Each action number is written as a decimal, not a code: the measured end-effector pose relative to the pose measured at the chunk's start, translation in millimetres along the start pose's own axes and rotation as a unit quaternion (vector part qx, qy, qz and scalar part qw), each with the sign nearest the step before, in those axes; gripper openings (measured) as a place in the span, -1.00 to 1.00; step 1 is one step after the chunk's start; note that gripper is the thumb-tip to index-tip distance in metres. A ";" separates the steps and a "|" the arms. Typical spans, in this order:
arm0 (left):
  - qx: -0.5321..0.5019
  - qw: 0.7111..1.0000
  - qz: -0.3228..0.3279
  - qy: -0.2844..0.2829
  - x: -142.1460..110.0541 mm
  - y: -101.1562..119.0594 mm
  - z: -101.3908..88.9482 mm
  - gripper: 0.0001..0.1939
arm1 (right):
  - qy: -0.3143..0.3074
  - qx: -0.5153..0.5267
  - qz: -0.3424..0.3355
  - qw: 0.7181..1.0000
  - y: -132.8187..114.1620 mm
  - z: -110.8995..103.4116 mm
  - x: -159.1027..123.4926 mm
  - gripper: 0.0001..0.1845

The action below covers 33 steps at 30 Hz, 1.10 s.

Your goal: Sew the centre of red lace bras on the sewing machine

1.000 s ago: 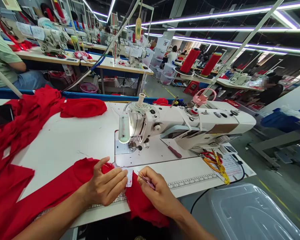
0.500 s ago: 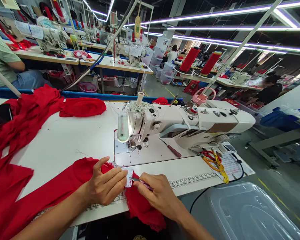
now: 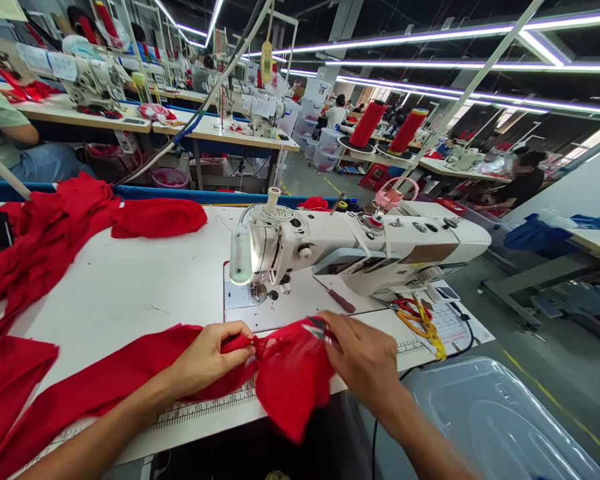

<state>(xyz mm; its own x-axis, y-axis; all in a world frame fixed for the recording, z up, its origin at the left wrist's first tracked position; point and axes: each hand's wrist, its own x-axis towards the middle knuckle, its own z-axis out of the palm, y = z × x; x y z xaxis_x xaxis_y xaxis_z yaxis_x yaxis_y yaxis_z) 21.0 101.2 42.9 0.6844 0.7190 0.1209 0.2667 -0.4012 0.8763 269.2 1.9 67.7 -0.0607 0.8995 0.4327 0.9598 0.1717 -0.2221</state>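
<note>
My left hand [image 3: 213, 357] is closed, pinching the red fabric [image 3: 150, 360] in front of the sewing machine [image 3: 375, 243]. My right hand [image 3: 363, 353] is closed around thread snips [image 3: 319, 329], whose metal blades point left and are slightly blurred. A loose red flap [image 3: 295, 380] stretches between the two hands and hangs over the table's front edge. Whether the right fingers also grip this flap I cannot tell. The white label seen before is out of sight.
A screwdriver-like tool [image 3: 337, 297] lies on the machine bed. Orange-handled scissors [image 3: 410, 320] and a yellow tape measure [image 3: 433, 337] rest on paper at right. More red fabric [image 3: 45, 233] is heaped at left. A clear plastic lid [image 3: 500, 413] is below right.
My right hand has moved up and right with the snips. The red flap has been lifted and spread between my hands. My left hand has turned, and the white label has gone from view.
</note>
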 end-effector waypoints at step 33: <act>-0.050 0.987 -0.154 0.011 -1.0 -8.2 12.6 -0.90 | -0.221 0.394 0.096 0.887 -53.9 47.5 43.9 -0.71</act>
<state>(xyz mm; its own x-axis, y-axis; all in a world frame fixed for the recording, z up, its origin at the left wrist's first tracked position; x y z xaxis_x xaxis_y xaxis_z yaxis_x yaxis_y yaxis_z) 26.6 96.6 29.7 0.5659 0.8110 -0.1486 0.3905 -0.1049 0.9146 201.8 51.2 57.2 -0.1847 0.9825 -0.0255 0.4853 0.0686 -0.8716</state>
